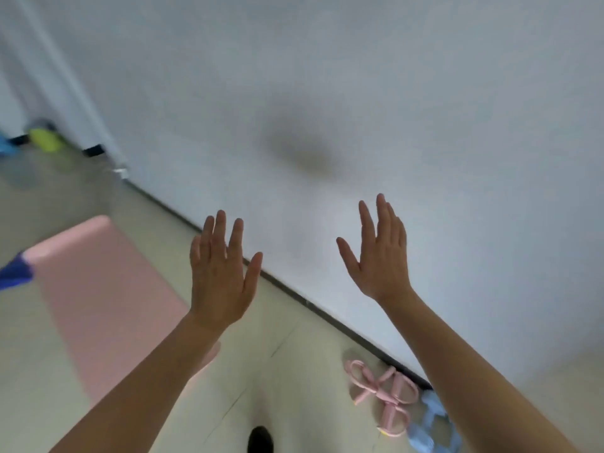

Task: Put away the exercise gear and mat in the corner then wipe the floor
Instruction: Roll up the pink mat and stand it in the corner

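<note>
Both held up in front of the chest, backs toward the camera: left hand [219, 276] at 10 o'clock of centre, right hand [380, 256] at 2 o'clock, fingers spread on each, nothing pinched or gripped.

Nothing put away yet, by the look of it. Flat pink foam exercise mat [108, 299] unrolled on the floor at 9 o'clock, partly under the left forearm. Pink figure-eight resistance band with padded loops [382, 395] at 5 o'clock, lying just beside the dark skirting; light blue resistance band of the same shape [433, 433] touching or nearly touching it, further toward 5 o'clock and partly hidden by the right forearm. Dark blue cloth-like thing [14, 273] at the mat's 9 o'clock edge, too blurred to identify.

Likely risks: tripping on the looped bands when stepping toward the wall, since a dark shoe tip [260, 441] sits at 6 o'clock, near them; catching a loop around a foot; slipping on a mat edge that slides on smooth tile; misjudging a reach, given the tilted, motion-blurred view.

Pale beige glossy tiled floor [287, 371], thin grout lines, no visible spills. Plain white wall [359, 76] filling 12 to 3 o'clock, with a soft grey shadow on it. Yellow-green rounded object [45, 140] and something blue beside it at 10 o'clock near a white door frame, too blurred to name.
</note>
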`<state>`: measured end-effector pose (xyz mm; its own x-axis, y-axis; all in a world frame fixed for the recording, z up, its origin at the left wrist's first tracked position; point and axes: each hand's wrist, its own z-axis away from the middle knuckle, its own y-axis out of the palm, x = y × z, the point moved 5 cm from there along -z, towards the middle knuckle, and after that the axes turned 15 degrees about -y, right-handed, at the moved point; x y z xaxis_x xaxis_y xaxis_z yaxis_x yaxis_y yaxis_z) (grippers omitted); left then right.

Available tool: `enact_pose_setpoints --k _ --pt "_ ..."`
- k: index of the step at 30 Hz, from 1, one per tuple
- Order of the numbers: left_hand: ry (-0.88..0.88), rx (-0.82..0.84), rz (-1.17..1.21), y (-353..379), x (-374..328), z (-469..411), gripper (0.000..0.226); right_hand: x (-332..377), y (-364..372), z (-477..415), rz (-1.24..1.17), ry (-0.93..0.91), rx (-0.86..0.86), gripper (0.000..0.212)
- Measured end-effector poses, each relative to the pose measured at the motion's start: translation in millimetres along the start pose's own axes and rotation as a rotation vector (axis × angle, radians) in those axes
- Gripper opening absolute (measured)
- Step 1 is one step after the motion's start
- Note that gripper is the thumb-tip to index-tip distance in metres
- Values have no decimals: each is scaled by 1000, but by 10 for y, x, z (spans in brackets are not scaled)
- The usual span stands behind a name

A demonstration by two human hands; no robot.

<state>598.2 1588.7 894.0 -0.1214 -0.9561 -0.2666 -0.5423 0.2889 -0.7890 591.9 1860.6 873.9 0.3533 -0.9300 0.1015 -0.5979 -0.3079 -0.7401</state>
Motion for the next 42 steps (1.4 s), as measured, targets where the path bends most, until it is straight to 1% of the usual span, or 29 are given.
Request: enact_pose_setpoints --k 3,7,9,11,14,17,20,24,26,29,31,34,37,39,42 --pt "-123 -72 -141 -665 761 126 63 915 207 -327 -119 -155 38 72" --pt "-302 -196 -245 -1714 1837 334 63 2375 330 -719 -245 -335 19 73" --pt "-368 -252 -291 -2180 2426 554 62 3149 407 -837 -305 -417 7 74" --pt "-426 -271 -334 -2569 3038 874 62 3943 554 -902 -352 -483 1 74" --pt "-539 -299 -393 -3104 4031 1398 63 5138 911 -925 -402 -523 55 75" --pt "-606 -295 -487 -3595 4880 1769 64 6233 1231 -962 -434 -548 108 76" --pt "-672 -260 -506 -3974 5603 1882 65 7035 1397 -1020 -459 -549 153 76" --pt "-668 -229 -506 -4073 6381 1665 65 7668 1709 -1185 -454 -606 151 73" --pt "-646 -225 -493 -3972 6745 1507 64 7882 1961 -1313 -448 -612 140 73" --pt "-685 -206 -433 -3741 7343 1229 65 8184 2442 -1537 -457 -607 138 73" --pt "-674 -184 -415 -3555 7789 969 64 8418 2848 -1758 -455 -611 141 73" --pt "-612 -144 -452 -3310 8509 462 64 8832 3512 -2221 -446 -590 145 72" --pt "-633 -96 -451 -3200 9263 -103 64 9308 4074 -2780 -450 -560 192 73" --pt "-642 -79 -456 -3224 9723 -447 64 9682 4364 -3183 -451 -575 205 72" --pt "-622 -108 -470 -3366 10362 -857 63 10270 4711 -3737 -472 -572 226 69"
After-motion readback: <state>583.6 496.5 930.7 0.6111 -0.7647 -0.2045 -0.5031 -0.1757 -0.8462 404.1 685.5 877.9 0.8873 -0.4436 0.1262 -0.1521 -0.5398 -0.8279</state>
